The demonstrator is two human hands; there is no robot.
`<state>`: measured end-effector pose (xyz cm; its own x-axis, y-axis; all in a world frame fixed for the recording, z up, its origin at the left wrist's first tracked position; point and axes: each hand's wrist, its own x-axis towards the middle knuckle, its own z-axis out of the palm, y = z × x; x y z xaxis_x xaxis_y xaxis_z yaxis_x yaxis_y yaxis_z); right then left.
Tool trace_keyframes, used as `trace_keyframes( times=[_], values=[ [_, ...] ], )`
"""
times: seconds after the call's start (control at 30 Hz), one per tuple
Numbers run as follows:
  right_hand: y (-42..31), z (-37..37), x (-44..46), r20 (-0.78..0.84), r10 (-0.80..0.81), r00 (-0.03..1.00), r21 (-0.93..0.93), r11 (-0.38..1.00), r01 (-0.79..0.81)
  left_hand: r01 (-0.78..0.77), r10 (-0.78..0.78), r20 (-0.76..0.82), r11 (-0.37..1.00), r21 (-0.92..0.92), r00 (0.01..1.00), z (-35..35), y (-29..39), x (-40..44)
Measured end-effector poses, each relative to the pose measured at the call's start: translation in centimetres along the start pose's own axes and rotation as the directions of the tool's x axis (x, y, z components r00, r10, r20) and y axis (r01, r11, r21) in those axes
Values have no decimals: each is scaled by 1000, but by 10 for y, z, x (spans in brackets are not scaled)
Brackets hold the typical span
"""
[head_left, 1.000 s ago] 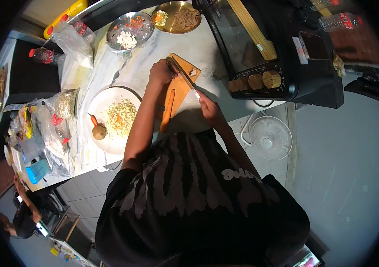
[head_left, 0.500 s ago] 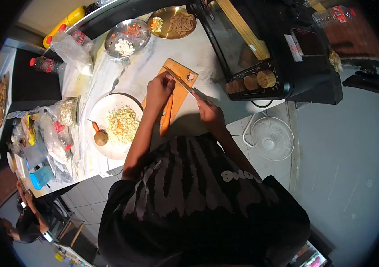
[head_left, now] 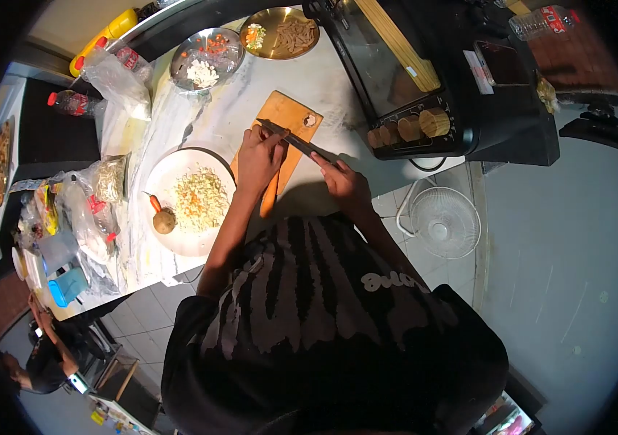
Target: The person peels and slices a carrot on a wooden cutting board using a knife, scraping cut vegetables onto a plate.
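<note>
Near the middle of the frame, we see the right hand with its fingers wrapped around the handle of a dark-bladed knife, which slants up and left across a wooden cutting board. The left hand sits over the board's left part, its fingers bent and bunched close by the blade; we cannot tell whether they pinch anything, since the hand itself blocks our view. A carrot shows at the board's lower end, partly hidden by the left wrist. At centre left, we find a white plate bearing chopped pieces, a round brown vegetable and a red chili. Toward the top, a steel bowl stands beside a gold-toned plate, both with cut food.
</note>
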<state>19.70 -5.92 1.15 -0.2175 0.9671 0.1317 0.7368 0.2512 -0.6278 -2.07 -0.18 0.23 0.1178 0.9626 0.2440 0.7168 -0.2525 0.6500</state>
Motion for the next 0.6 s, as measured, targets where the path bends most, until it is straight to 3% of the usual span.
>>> trace_keyframes(
  times=[0.17,0.3,0.4,0.47,0.6],
  values=[
    [-1,-8,-1,73,38,997,-86,996,-32,-112,110,22,979,170,994,1,-3,6],
    [0,-12,-1,73,25,997,-115,993,-17,-101,99,20,976,193,995,-1,-4,13],
    [1,-15,-1,76,-16,997,-113,993,24,-79,81,-4,985,156,997,-9,0,15],
    [1,-18,-1,117,28,993,-98,995,-17,-31,30,-63,999,-17,998,-12,-4,16],
    [8,-16,-3,70,33,997,17,999,-35,29,-44,-104,989,-143,994,-20,-9,17]
  ],
)
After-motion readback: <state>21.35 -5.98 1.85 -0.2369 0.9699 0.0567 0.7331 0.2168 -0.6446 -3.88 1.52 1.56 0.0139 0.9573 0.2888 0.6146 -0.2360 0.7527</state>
